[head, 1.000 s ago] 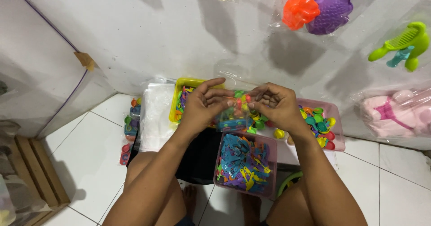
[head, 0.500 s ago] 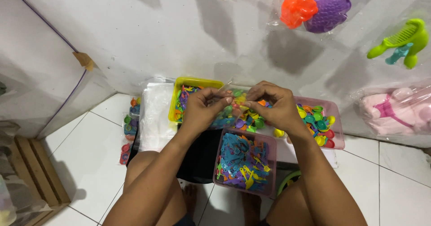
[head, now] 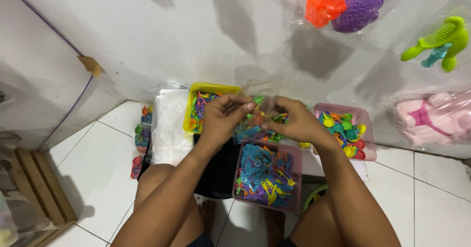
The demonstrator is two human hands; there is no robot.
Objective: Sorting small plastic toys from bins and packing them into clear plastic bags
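White wall (head: 162, 36) behind, hung with bagged plastic toys: purple fish with orange piece (head: 348, 4), green comb toy (head: 436, 43), pink toy (head: 431, 117). White tiled floor (head: 93, 173) below, wooden crate (head: 34, 188) at the left edge. Stack of clear bags (head: 169, 124) lying left of centre, just beside a yellow tray (head: 208, 89) of small coloured pieces. 2 pink trays: 1 (head: 267, 176) nearest the knees, full of blue, purple and yellow utensil shapes; 1 (head: 360, 117) at right holding coloured spoons. Left hand (head: 221, 117) and right hand (head: 289, 122) raised together above the trays, fingers curled, both pinching the top of a small clear bag (head: 262, 100) filled with coloured pieces. Bag held between the 2 hands, upper edge standing up above the fingertips, over the gap between yellow tray and right pink tray.
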